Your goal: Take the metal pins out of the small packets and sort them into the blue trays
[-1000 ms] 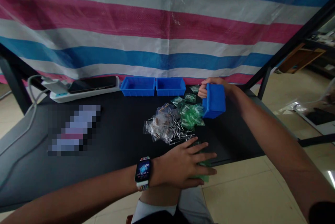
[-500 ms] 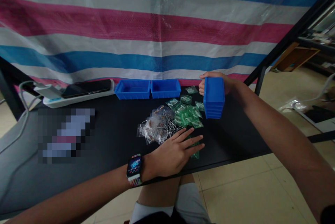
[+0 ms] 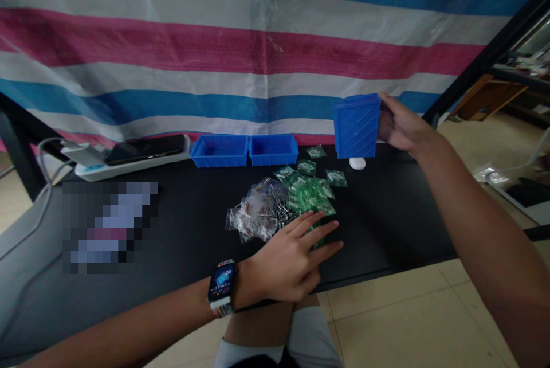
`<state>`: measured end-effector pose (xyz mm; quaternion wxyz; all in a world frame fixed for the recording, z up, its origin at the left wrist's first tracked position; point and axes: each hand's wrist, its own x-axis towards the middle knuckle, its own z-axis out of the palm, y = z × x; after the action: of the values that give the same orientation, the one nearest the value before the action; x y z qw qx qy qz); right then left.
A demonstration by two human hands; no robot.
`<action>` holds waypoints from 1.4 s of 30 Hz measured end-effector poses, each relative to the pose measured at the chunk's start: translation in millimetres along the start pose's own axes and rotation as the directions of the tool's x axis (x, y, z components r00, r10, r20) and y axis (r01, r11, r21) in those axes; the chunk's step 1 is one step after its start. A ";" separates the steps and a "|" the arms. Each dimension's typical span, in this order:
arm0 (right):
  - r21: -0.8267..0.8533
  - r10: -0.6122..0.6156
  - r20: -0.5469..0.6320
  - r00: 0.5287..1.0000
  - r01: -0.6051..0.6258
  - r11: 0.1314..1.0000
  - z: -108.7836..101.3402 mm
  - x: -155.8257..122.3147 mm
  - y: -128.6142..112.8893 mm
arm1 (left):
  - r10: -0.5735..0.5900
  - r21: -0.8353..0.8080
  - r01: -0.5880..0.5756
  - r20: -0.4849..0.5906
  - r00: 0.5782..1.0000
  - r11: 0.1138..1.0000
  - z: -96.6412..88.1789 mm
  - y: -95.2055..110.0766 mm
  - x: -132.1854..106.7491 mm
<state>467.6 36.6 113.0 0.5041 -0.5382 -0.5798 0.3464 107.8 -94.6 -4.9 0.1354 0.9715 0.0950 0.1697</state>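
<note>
My right hand [image 3: 397, 121] grips a blue plastic bin [image 3: 356, 130] at its right side, held up above the back right of the table with a broad face tilted toward me. My left hand [image 3: 290, 259], a watch on its wrist, lies with fingers apart at the near edge of a pile of small green packets [image 3: 307, 193]. Whether its fingertips press on packets is partly hidden. Left of these, touching them, are clear plastic packets [image 3: 258, 210] with copper-coloured pieces, and loose thin metal pieces [image 3: 282, 210].
Two blue bins [image 3: 221, 163] stand side by side at the back. A white oval object [image 3: 357, 163] is below the raised bin. On the left, a phone [image 3: 146, 149] lies on a white power strip [image 3: 92, 172] with cables. A striped sheet [image 3: 258, 53] hangs behind the black table [image 3: 184, 213].
My right hand has raised the blue bin and turned it so a broad face shows. The white oval object has come into view beneath it. My left hand has shifted slightly toward me.
</note>
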 end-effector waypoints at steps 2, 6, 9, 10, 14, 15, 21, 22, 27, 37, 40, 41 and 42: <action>0.099 -0.010 -0.037 0.999 0.014 0.995 -4.4 -4.5 3.0 | -0.009 0.014 0.009 -0.054 0.999 1.000 -11.4 -1.7 13.1; -0.062 -0.211 -0.195 0.958 0.203 0.977 -8.9 -9.9 15.8 | -0.159 0.106 0.170 -0.107 0.981 0.980 -36.4 -29.9 68.7; -0.272 -0.381 -0.233 0.895 0.316 0.909 -6.6 -10.7 23.5 | -0.351 0.160 0.352 -0.033 0.936 0.922 -40.3 -65.6 126.8; -0.310 -0.414 -0.230 0.881 0.337 0.889 -4.5 -11.0 24.6 | -0.412 0.177 0.405 0.005 0.911 0.897 -37.4 -76.9 145.6; -0.374 -0.442 -0.219 0.870 0.343 0.861 6.8 -16.0 23.3 | -0.579 0.202 0.546 0.178 0.796 0.813 -13.3 -105.9 199.1; -0.391 -0.441 -0.216 0.871 0.337 0.857 9.2 -18.4 22.5 | -0.603 0.197 0.571 0.211 0.769 0.797 -7.1 -108.4 204.8; -0.474 -0.427 -0.110 0.898 0.330 0.816 18.1 -32.9 21.3 | -0.551 0.277 0.504 0.127 0.825 0.818 12.7 -97.6 185.5; -0.504 -0.418 -0.077 0.905 0.327 0.800 20.1 -33.5 22.2 | -0.507 0.287 0.460 0.115 0.854 0.840 13.6 -92.8 178.8; -0.685 -0.389 0.205 0.898 0.416 0.598 40.8 -28.4 35.8 | -0.395 0.317 0.343 0.116 0.911 0.884 14.7 -67.5 156.0; -0.850 -0.135 0.442 0.887 0.462 0.254 80.3 -20.2 70.0 | -0.565 0.313 0.522 0.060 0.823 0.793 16.1 -67.4 134.5; -0.858 -0.110 0.442 0.890 0.456 0.236 86.9 -17.0 75.0 | -0.526 0.322 0.493 0.017 0.850 0.808 20.3 -63.8 127.9; -0.862 -0.110 0.436 0.893 0.449 0.233 89.2 -16.1 76.2 | -0.514 0.326 0.484 0.006 0.858 0.812 21.4 -62.1 125.8; -0.867 -0.114 0.427 0.897 0.442 0.231 91.6 -15.4 77.2 | -0.505 0.331 0.477 -0.002 0.863 0.814 22.2 -60.4 123.9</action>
<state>399.8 48.4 13.8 0.0523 -0.5624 -0.8200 -0.0927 221.8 -14.1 -5.2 0.0190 0.9291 0.3628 0.0694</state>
